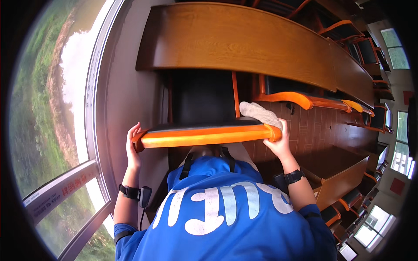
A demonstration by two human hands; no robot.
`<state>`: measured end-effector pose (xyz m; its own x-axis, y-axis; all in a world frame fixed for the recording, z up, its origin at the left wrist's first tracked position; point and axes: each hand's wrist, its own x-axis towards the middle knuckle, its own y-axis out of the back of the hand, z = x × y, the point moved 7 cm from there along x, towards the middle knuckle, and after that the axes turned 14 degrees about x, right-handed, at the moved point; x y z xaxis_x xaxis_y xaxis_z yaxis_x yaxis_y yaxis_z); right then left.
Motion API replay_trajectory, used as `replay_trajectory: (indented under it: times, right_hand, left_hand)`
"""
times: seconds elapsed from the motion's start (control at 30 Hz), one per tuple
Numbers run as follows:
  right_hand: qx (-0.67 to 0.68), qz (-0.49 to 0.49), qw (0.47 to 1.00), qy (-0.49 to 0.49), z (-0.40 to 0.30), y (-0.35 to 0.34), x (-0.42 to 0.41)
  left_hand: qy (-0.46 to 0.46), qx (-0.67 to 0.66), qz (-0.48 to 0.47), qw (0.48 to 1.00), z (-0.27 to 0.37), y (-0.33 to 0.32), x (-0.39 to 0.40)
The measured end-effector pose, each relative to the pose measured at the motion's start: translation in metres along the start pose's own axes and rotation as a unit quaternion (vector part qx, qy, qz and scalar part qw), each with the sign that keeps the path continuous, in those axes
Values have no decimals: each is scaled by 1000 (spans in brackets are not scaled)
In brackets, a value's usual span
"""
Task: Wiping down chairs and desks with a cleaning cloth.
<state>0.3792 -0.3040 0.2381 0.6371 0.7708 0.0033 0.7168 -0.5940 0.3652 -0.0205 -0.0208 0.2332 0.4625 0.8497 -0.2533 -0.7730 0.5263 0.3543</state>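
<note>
A wooden chair with a black padded seat [202, 94] stands before me, its orange wooden backrest rail [205, 136] nearest my body. My left hand [133, 143] grips the left end of that rail, close to the wall. Around the rail's right end is my right hand [279, 138], which also holds a beige cloth [261, 114] against the chair; part of the cloth extends forward past the corner. Fingertips of both hands are partly hidden behind the rail ends. The far part of the seat lies under the edge of a long wooden table [235, 39].
A window frame [93, 98] and wall [130, 65] run along the left. More chairs [287, 98] line the table to the right. Behind on the right stands another wooden table [339, 176], with several chairs beyond. The floor [303, 127] is brown planking.
</note>
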Motion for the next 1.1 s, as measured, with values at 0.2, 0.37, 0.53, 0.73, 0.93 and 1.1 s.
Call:
replay_trajectory:
  times: [0.2,0.37,0.53,0.73,0.93,1.1]
  right_hand:
    - [1,17,1000,-22,14,4,-1]
    - [45,48,998,-5,26,-1,11]
    - [-12,91,996,-23,74,-11,12]
    - [33,110,993,26,81,-5,92]
    - [-31,138,989,-41,91,18,109]
    - [-111,42,986,-113,76,30,79]
  left_hand:
    - [-50,18,-21,998,2,-7,0]
    - [-32,-6,-121,992,1,-27,42]
    - [-97,24,-111,989,-17,-41,98]
    - [-73,72,-140,985,-13,-60,174]
    - [-75,70,-192,976,6,-86,181]
    - [-70,59,-175,980,6,-81,179]
